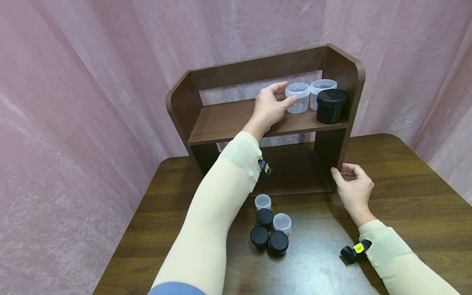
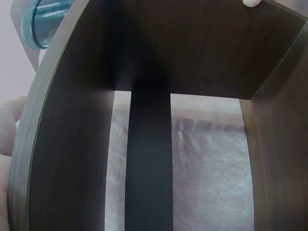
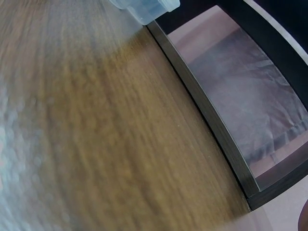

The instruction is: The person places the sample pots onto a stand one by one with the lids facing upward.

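A dark wooden shelf unit (image 1: 228, 121) stands on the table. On its upper board sit two clear jars and a black jar (image 1: 331, 105). My left hand (image 1: 271, 107) reaches onto that board and holds the nearer clear jar (image 1: 299, 98) between thumb and index finger. In the left wrist view this jar (image 2: 42, 21) shows at the top left, above the shelf's underside (image 2: 192, 43). My right hand (image 1: 352, 182) is low at the unit's right side panel (image 1: 328, 147), thumb on its front edge and fingers curled at its outer face.
Several small jars, clear (image 1: 262, 201) and black (image 1: 278, 242), cluster on the brown table (image 1: 405, 192) in front of the shelf. Pink curtain (image 1: 92, 82) hangs behind and on both sides. The lower shelf board (image 1: 295, 176) holds nothing visible.
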Motion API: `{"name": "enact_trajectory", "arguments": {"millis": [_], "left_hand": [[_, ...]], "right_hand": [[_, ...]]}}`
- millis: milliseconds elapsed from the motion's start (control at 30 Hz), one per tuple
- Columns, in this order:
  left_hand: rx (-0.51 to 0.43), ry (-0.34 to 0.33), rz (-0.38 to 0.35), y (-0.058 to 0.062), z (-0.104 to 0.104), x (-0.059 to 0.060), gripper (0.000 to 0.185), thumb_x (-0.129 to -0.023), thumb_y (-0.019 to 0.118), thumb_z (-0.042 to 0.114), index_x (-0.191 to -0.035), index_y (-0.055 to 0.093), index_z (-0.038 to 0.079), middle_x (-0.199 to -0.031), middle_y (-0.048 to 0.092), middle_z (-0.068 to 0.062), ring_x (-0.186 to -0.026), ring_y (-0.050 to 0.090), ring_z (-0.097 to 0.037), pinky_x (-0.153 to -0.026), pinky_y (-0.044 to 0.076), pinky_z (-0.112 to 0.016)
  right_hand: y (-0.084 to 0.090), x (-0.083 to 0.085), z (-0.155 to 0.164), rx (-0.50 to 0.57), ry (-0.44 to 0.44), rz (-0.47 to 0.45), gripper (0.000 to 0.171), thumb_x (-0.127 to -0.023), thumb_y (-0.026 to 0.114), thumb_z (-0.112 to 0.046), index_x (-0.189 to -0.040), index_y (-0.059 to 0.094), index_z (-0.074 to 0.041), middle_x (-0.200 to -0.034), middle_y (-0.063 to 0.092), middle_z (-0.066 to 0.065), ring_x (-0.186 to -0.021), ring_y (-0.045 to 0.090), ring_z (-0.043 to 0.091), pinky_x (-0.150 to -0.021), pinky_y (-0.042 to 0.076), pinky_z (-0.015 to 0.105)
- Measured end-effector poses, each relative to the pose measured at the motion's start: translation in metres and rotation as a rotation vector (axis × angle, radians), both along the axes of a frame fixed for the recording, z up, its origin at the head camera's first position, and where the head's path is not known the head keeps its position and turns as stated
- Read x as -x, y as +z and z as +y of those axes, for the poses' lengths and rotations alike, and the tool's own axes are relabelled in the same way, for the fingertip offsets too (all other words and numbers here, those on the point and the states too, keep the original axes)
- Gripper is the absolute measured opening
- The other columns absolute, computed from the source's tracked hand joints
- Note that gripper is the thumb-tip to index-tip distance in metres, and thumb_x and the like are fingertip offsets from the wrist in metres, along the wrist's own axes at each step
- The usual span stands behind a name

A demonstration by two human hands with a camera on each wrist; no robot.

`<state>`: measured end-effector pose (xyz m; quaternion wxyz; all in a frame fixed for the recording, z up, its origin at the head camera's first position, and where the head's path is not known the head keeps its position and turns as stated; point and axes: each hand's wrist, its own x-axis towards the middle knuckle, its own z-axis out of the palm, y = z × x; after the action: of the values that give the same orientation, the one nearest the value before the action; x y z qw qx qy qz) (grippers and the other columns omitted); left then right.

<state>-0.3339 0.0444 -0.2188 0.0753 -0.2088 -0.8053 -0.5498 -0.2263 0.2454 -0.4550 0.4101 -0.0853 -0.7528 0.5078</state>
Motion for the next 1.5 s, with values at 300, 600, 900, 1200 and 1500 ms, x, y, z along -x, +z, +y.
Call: {"name": "enact_trajectory", "arguments": {"millis": [300,600,900,1200,1500], "left_hand": [[-0.003,0.01,0.011,-0.001,-0.003,-0.001,0.054,-0.086,0.075,0.022,-0.135,0.055,0.013,-0.122,0.063,0.0,-0.106,0.06,-0.007,-0.085,0.046,-0.013],[-0.058,0.041,0.134,-0.004,-0.014,-0.014,0.047,-0.085,0.075,0.024,-0.128,0.06,0.01,-0.116,0.066,-0.003,-0.105,0.062,-0.01,-0.086,0.046,-0.013],[-0.157,-0.05,0.483,-0.028,-0.048,-0.057,0.026,-0.084,0.073,0.009,-0.107,0.067,-0.001,-0.108,0.067,-0.014,-0.1,0.066,-0.021,-0.087,0.052,-0.028],[-0.062,-0.17,0.442,-0.072,-0.098,-0.092,0.019,-0.086,0.072,0.009,-0.103,0.069,-0.001,-0.098,0.07,-0.011,-0.085,0.066,-0.015,-0.077,0.054,-0.031],[-0.018,-0.161,0.141,-0.129,-0.138,-0.102,0.02,-0.087,0.069,0.001,-0.106,0.067,-0.005,-0.101,0.068,-0.02,-0.091,0.066,-0.031,-0.083,0.052,-0.048]], "right_hand": [[-0.002,0.002,-0.001,0.001,-0.004,0.011,0.025,-0.081,0.078,-0.023,-0.095,0.069,-0.004,-0.085,0.065,-0.005,-0.07,0.057,-0.003,-0.058,0.041,0.01],[-0.002,0.002,-0.002,0.006,-0.01,0.022,0.024,-0.081,0.078,-0.022,-0.094,0.069,-0.004,-0.083,0.065,-0.008,-0.07,0.057,-0.003,-0.058,0.042,0.009],[-0.001,0.003,-0.005,0.002,-0.006,0.025,0.024,-0.081,0.078,-0.022,-0.093,0.069,-0.004,-0.083,0.066,-0.004,-0.068,0.056,-0.004,-0.057,0.041,0.01],[0.001,0.003,-0.007,0.009,-0.005,0.013,0.025,-0.081,0.078,-0.024,-0.094,0.069,-0.004,-0.083,0.065,-0.005,-0.066,0.055,-0.004,-0.057,0.041,0.011],[-0.001,0.001,-0.008,0.005,-0.009,0.003,0.026,-0.081,0.078,-0.024,-0.094,0.069,-0.003,-0.085,0.066,0.0,-0.067,0.056,-0.002,-0.058,0.041,0.01]]}}
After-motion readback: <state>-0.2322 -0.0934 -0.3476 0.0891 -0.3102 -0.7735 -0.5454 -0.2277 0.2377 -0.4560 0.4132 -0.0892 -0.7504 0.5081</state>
